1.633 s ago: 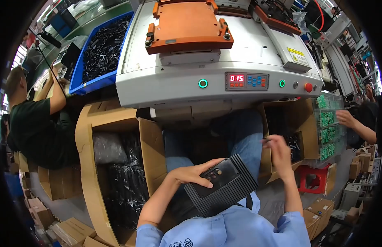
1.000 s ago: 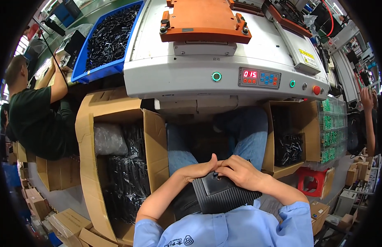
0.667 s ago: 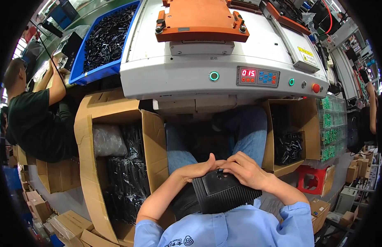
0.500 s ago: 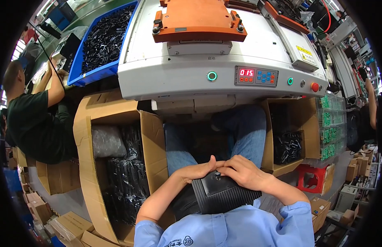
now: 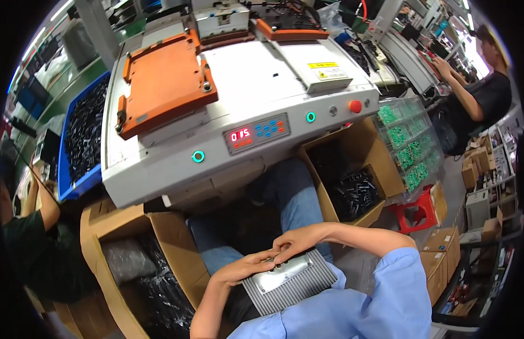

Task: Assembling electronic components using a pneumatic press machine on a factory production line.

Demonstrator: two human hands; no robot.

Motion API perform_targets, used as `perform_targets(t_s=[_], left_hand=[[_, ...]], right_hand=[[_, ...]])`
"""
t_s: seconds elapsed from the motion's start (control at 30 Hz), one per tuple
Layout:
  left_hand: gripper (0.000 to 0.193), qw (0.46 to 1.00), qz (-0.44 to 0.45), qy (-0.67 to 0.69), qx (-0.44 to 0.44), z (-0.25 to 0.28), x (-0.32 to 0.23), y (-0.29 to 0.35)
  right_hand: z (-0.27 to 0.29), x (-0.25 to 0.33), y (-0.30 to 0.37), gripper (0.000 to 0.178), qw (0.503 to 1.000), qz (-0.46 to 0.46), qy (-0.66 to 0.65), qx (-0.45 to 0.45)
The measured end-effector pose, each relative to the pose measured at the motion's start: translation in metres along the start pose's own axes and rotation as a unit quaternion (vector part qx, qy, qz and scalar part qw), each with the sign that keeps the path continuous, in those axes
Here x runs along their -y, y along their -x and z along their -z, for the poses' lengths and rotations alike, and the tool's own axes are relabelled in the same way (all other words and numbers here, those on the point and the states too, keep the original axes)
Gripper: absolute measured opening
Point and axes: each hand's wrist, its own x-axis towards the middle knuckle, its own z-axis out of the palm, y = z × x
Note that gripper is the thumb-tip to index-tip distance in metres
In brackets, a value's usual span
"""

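Down in the lap we go: the ribbed grey case (image 5: 301, 289) sits low in front of the body, smooth plate (image 5: 285, 276) turned up, lower edge close to the blue shirt (image 5: 341, 308). The left hand (image 5: 245, 269) lies across the case's upper left edge, its grip fairly flat; how firmly it has hold cannot be told. In from the other side arches the right hand (image 5: 305, 239) — tips bunched close together at the holes (image 5: 279, 267) in the plate, right beside the left hand's tips. Whether that grip pinches anything small is hidden, and so is its exact opening.

Close work, this, and steadiness should count for most. The left hand would do best as the anchor, bracing the case so it cannot rock over the legs (image 5: 298, 206). The right wants short, square pushes, straight into the plate; come in slantwise and a small piece could skid away. The left hand's tips crowd the spot — easing them aside a touch would clear the sightline. Over to the right, loose black parts (image 5: 357, 195) lie in an open carton (image 5: 381, 152), handily within reach by the look of it.
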Motion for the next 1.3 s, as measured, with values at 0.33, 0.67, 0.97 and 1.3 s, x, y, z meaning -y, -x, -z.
perform_targets(t_s=[0.33,0.67,0.97,1.3], left_hand=[[0.058,0.892,-0.255,0.366,-0.07,0.032,0.003,-0.005],[0.047,0.88,-0.256,0.309,-0.253,0.036,0.022,-0.014],[0.048,0.877,-0.277,0.305,-0.248,0.045,0.03,-0.007],[0.042,0.88,-0.255,0.316,-0.246,0.043,0.022,-0.014]], right_hand=[[0.022,-0.023,0.019,0.032,0.871,0.184,-0.27,-0.368],[0.079,-0.032,0.03,0.02,0.625,0.018,0.285,-0.726],[0.187,-0.125,0.027,0.036,0.667,-0.303,0.266,-0.626],[0.217,-0.173,0.139,0.061,0.729,-0.117,0.113,-0.665]])
